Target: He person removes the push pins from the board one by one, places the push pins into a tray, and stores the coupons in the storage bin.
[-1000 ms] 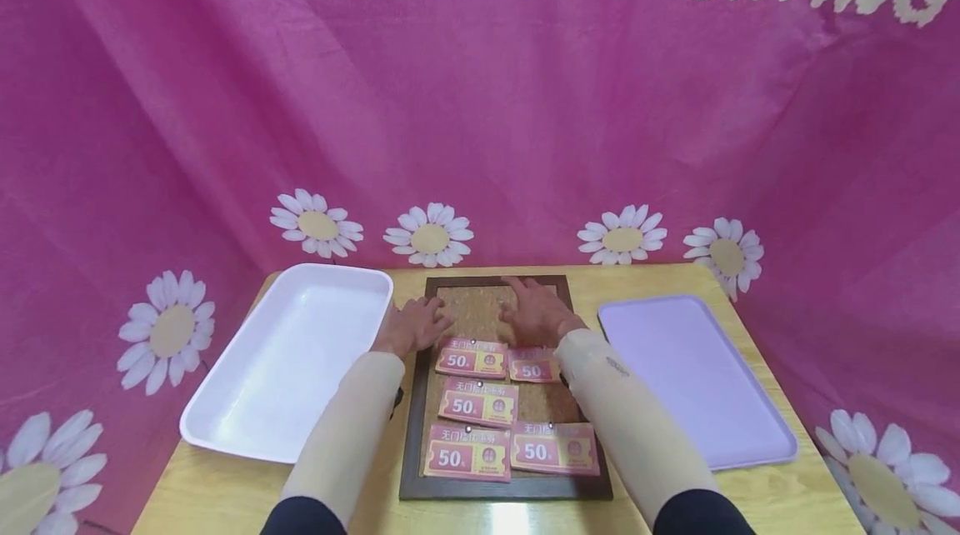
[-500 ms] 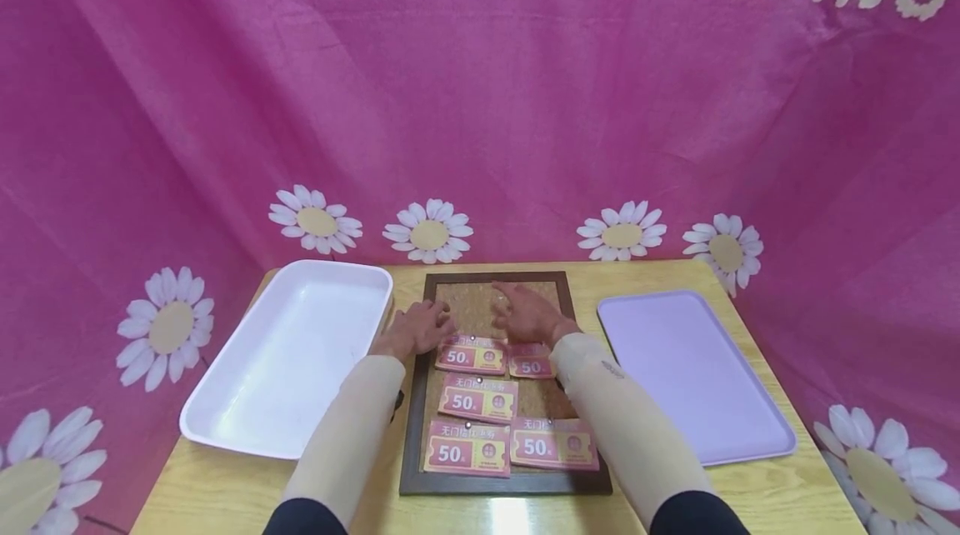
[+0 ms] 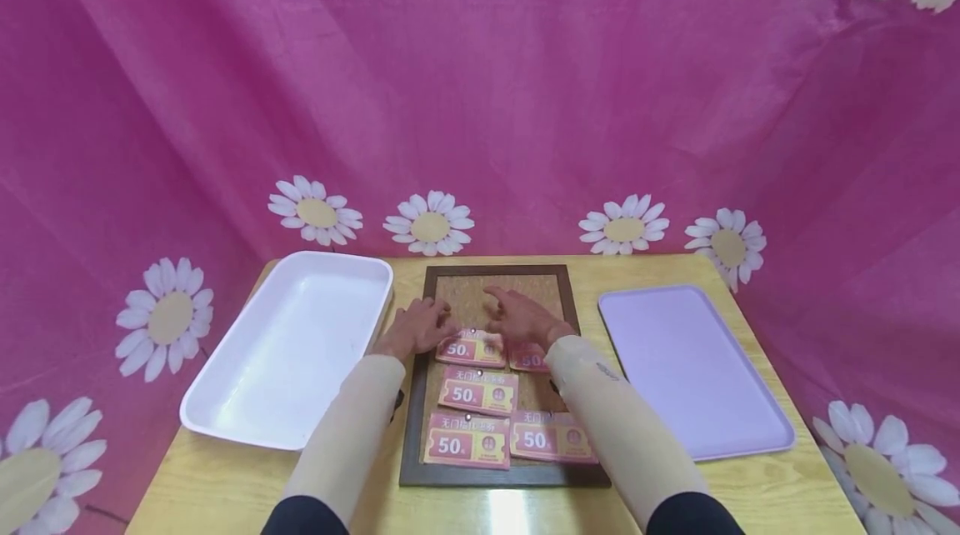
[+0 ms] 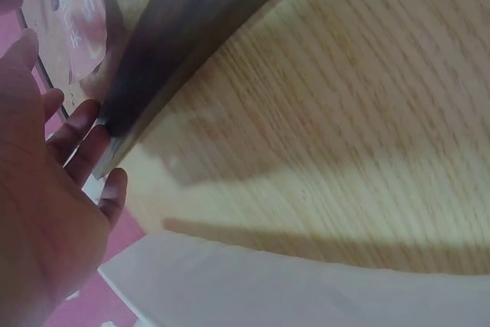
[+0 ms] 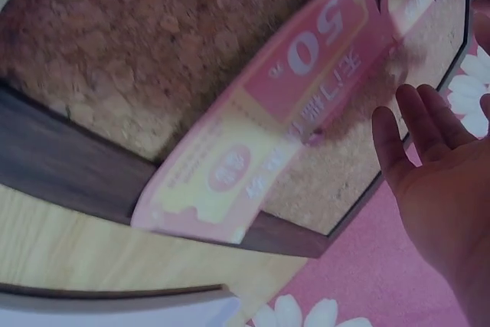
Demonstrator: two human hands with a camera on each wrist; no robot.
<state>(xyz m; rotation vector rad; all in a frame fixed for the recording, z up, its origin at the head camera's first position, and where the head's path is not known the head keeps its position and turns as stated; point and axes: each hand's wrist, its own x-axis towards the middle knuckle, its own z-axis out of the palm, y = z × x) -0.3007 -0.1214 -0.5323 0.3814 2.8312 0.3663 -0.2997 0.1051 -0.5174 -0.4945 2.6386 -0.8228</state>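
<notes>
Several pink-and-yellow coupons marked 50 (image 3: 478, 392) are pinned to a cork board (image 3: 495, 292) with a dark wooden frame. My left hand (image 3: 416, 327) is over the frame's left side, its fingertips near the upper left coupon (image 3: 465, 350). In the left wrist view its fingers (image 4: 88, 155) are loosely bent beside the frame. My right hand (image 3: 525, 318) hovers over the upper right of the board, fingers spread, above the upper right coupon (image 5: 306, 63). That coupon's pin (image 5: 312, 137) shows in the right wrist view. Contact between fingertips and coupons is unclear.
A deep white tray (image 3: 197, 414) stands left of the board, and a flat lilac tray (image 3: 693, 372) lies to its right. The wooden table (image 3: 645, 268) ends at a pink curtain (image 3: 510, 118) with daisies.
My right hand has come down from the board's top edge, moving left toward the upper coupons. My left hand has shifted slightly right. The head view has tilted a little.
</notes>
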